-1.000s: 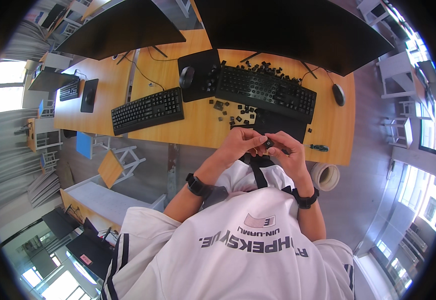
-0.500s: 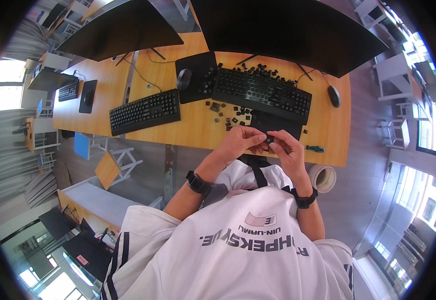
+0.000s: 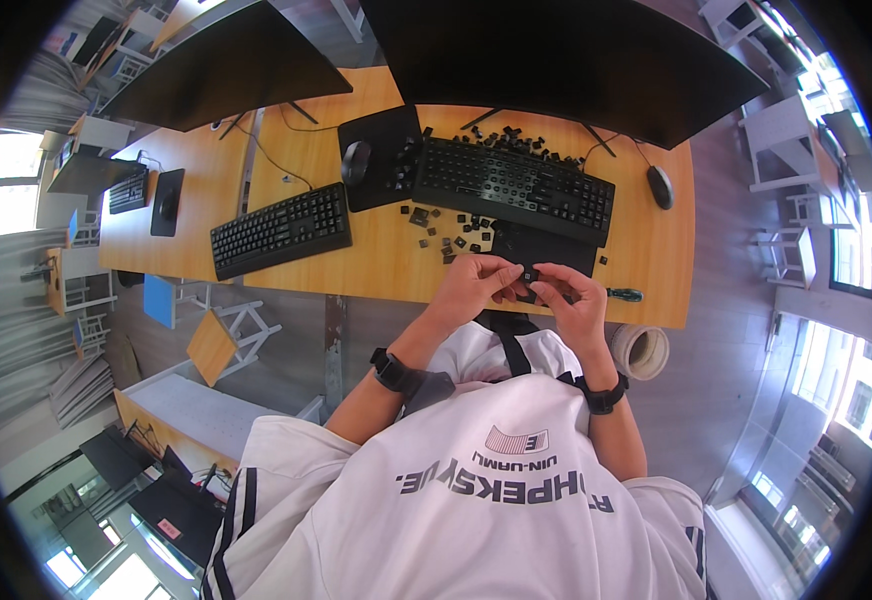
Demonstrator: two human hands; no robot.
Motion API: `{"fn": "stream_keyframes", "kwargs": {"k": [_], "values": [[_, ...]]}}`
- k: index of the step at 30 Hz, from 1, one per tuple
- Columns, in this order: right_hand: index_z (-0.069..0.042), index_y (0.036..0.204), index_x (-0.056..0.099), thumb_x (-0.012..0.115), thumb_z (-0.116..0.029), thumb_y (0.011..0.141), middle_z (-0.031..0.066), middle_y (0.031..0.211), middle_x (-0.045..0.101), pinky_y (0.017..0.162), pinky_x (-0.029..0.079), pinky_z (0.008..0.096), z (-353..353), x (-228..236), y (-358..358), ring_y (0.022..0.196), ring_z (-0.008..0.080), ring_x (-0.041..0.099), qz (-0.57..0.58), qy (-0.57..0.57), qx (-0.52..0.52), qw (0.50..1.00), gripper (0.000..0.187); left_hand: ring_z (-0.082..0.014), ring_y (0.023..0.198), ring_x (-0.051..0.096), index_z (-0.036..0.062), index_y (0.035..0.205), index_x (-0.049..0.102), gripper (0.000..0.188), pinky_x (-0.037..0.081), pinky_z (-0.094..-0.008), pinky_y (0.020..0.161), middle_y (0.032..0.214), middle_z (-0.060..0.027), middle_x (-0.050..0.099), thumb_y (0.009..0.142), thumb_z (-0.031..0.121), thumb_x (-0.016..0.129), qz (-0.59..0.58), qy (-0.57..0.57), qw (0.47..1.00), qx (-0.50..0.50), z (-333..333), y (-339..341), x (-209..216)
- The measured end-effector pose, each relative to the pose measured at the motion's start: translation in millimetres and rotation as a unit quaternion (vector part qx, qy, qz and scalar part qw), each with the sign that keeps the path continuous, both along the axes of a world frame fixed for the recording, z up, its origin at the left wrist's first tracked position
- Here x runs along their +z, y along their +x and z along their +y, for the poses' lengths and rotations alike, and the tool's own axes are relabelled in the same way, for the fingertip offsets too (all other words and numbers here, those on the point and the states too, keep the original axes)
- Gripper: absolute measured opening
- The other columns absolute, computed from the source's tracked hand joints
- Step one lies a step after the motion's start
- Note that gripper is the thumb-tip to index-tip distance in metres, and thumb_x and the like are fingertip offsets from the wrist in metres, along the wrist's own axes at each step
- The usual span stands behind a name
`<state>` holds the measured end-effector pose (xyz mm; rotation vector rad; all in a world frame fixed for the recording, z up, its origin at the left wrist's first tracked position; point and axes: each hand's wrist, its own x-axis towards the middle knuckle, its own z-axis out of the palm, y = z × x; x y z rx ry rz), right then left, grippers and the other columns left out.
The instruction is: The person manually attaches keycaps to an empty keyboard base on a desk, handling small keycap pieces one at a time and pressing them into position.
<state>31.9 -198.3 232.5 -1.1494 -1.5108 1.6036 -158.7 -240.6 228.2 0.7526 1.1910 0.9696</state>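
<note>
Close to the desk's front edge, my left hand (image 3: 468,288) and my right hand (image 3: 578,302) meet fingertip to fingertip. Between their thumbs and fingers is a small black keycap (image 3: 529,273), partly covered by the fingers. Beyond them lies a black keyboard (image 3: 556,196) with many of its caps off. Loose black keycaps (image 3: 472,235) are scattered in front of it, and more keycaps (image 3: 526,141) lie behind it. A dark pad (image 3: 546,247) sticks out from under the keyboard. Beside my right hand rests a screwdriver with a green handle (image 3: 626,295).
Left of the work stands a second keyboard (image 3: 281,230). One mouse (image 3: 356,162) sits on a black mouse pad (image 3: 381,130), another mouse (image 3: 660,187) at the right. Two large monitors, the nearer one (image 3: 566,60) overhead, stand behind. A pale round bin (image 3: 641,352) is on the floor.
The view has shifted slightly, so everything sits a little further left. My fingers have parted slightly, showing more of the keycap still held between them.
</note>
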Motion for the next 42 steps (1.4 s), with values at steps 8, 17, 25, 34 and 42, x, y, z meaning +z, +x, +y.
{"fn": "stream_keyframes", "kwargs": {"k": [8,17,25,34,42], "values": [[0.003,0.106,0.068,0.067,-0.002,0.086,0.0058,0.086,0.071,0.067,0.052,0.0226,5,-30,-2,0.071,0.0092,0.064,-0.016,-0.058,-0.016,0.998,0.020,-0.0108,0.072,0.064,-0.0012,0.103,0.068,0.017,0.051,-0.0245,0.067,0.083,-0.0065,0.070,0.088,0.007,0.069,0.048,0.035,0.998,0.024,8,2,-16],[0.001,0.104,0.066,0.067,-0.002,0.087,0.0046,0.078,0.068,0.064,0.050,0.0221,23,-70,-13,0.068,0.0075,0.062,-0.078,-0.032,-0.028,0.996,0.017,-0.0115,0.071,0.066,-0.0009,0.100,0.068,0.016,0.052,-0.0254,0.066,0.083,-0.0072,0.072,0.086,0.008,0.070,0.217,0.060,0.974,-0.015,29,1,-70],[-0.005,0.099,0.070,0.071,-0.008,0.082,0.0083,0.069,0.069,0.063,0.051,0.0260,46,-107,-14,0.062,0.0142,0.067,-0.190,0.011,-0.039,0.981,0.017,-0.0215,0.072,0.067,-0.0004,0.102,0.067,0.017,0.051,-0.0300,0.066,0.085,-0.0138,0.069,0.088,0.010,0.067,0.296,0.152,0.943,0.002,47,10,-104],[-0.005,0.090,0.072,0.074,-0.006,0.076,0.0038,0.093,0.071,0.066,0.053,0.0280,84,-129,-15,0.071,0.0187,0.069,-0.199,0.098,-0.024,0.975,0.014,-0.0314,0.075,0.067,-0.0003,0.094,0.067,0.015,0.052,-0.0363,0.066,0.085,-0.0156,0.068,0.080,0.005,0.071,0.310,0.163,0.936,0.048,77,16,-138],[-0.005,0.089,0.072,0.075,-0.005,0.075,0.0044,0.092,0.069,0.066,0.053,0.0287,116,-156,-15,0.071,0.0201,0.068,-0.237,0.079,0.004,0.968,0.015,-0.0300,0.073,0.067,-0.0018,0.089,0.068,0.014,0.053,-0.0354,0.066,0.083,-0.0151,0.068,0.077,0.003,0.072,0.266,0.110,0.955,0.065,104,16,-173]]}}
